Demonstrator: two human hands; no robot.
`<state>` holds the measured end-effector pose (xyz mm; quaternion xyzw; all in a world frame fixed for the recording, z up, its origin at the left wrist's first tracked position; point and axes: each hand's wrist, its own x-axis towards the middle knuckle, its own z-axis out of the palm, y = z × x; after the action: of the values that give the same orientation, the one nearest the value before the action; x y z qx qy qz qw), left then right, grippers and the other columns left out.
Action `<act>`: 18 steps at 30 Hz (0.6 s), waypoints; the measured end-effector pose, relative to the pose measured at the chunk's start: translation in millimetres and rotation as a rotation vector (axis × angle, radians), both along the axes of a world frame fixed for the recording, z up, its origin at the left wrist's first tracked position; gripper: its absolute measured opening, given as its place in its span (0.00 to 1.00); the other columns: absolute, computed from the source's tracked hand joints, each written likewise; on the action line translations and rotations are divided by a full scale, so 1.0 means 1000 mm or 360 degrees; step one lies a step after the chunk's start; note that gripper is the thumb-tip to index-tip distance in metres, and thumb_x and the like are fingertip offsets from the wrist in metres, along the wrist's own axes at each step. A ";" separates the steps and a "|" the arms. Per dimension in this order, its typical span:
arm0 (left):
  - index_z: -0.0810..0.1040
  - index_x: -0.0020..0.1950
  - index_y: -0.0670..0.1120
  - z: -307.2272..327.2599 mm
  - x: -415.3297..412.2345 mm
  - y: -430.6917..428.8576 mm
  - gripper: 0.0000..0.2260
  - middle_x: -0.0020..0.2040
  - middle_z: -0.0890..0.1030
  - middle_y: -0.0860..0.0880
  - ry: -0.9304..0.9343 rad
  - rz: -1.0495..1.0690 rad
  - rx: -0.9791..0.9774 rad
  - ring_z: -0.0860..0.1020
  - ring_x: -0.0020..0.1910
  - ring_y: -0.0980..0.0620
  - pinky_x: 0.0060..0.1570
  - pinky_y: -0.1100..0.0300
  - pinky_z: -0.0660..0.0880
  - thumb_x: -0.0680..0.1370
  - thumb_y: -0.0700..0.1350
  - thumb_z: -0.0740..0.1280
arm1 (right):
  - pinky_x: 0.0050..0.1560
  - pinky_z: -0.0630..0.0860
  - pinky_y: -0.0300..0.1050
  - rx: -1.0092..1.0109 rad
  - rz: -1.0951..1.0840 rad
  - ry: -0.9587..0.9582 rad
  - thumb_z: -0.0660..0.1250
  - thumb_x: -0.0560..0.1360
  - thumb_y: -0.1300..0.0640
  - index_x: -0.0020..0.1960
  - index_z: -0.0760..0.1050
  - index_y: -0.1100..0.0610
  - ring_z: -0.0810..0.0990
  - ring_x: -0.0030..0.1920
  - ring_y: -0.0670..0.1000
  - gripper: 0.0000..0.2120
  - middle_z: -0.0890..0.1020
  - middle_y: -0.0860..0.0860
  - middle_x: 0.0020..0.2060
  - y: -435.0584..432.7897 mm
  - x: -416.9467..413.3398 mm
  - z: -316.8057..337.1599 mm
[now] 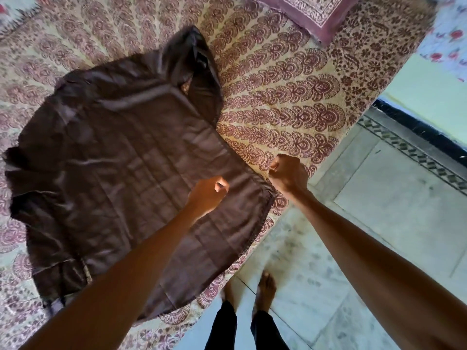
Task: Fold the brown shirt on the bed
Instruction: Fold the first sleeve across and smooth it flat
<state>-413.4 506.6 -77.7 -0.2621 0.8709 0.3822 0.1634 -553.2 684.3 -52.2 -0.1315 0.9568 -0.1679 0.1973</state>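
The brown shirt [113, 168] lies spread flat on the bed [278, 102], its hem toward me and one sleeve [194, 61] bunched at the far end. My left hand [208, 194] hovers over the shirt's near right part, fingers curled into a fist with nothing visibly in them. My right hand [288, 175] is a fist just off the shirt's right hem corner, above the bed's edge. Whether it pinches the fabric I cannot tell.
The bed carries a cream cover with a maroon floral print. A purple bordered pillow [310, 11] lies at the far right. To the right is a pale tiled floor [379, 210], with my bare feet [265, 289] beside the bed's edge.
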 end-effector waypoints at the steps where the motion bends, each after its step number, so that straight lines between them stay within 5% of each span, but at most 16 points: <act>1: 0.81 0.47 0.52 0.004 -0.008 -0.013 0.07 0.41 0.82 0.54 0.0004 0.0054 -0.0022 0.81 0.45 0.52 0.48 0.58 0.76 0.74 0.50 0.64 | 0.30 0.69 0.37 -0.0023 0.0051 -0.0029 0.66 0.75 0.60 0.50 0.80 0.56 0.80 0.36 0.49 0.06 0.85 0.51 0.44 -0.009 -0.009 0.005; 5: 0.81 0.47 0.52 0.017 -0.042 -0.065 0.06 0.45 0.84 0.51 0.0015 0.0218 -0.0070 0.81 0.46 0.51 0.51 0.56 0.77 0.74 0.47 0.65 | 0.22 0.68 0.39 -0.0136 0.0296 -0.0077 0.67 0.75 0.61 0.54 0.80 0.57 0.78 0.31 0.44 0.08 0.85 0.50 0.50 -0.063 -0.047 0.027; 10: 0.80 0.55 0.50 0.026 -0.091 -0.138 0.22 0.55 0.82 0.48 0.0065 0.0435 -0.0150 0.80 0.55 0.45 0.57 0.52 0.76 0.68 0.60 0.61 | 0.37 0.82 0.47 -0.0154 0.0257 -0.0196 0.70 0.75 0.58 0.52 0.80 0.61 0.85 0.40 0.52 0.09 0.85 0.54 0.46 -0.156 -0.098 0.032; 14: 0.72 0.66 0.49 0.023 -0.125 -0.188 0.24 0.66 0.70 0.45 0.0020 0.0413 -0.0450 0.70 0.64 0.41 0.60 0.46 0.71 0.72 0.53 0.70 | 0.40 0.80 0.46 -0.0082 0.0004 -0.0285 0.69 0.75 0.46 0.47 0.76 0.62 0.81 0.40 0.53 0.18 0.82 0.53 0.43 -0.218 -0.129 0.014; 18: 0.69 0.68 0.51 0.001 -0.140 -0.218 0.26 0.69 0.65 0.46 -0.0039 0.0413 -0.0446 0.68 0.65 0.40 0.62 0.44 0.70 0.72 0.54 0.70 | 0.46 0.80 0.48 -0.0101 -0.0230 -0.0442 0.73 0.71 0.42 0.59 0.74 0.65 0.82 0.48 0.56 0.30 0.81 0.56 0.51 -0.254 -0.144 -0.011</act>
<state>-553.4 288.6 -76.9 -0.3971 0.8724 0.2718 0.0854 -696.9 430.5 -63.5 -0.0439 0.9215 -0.2284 0.3109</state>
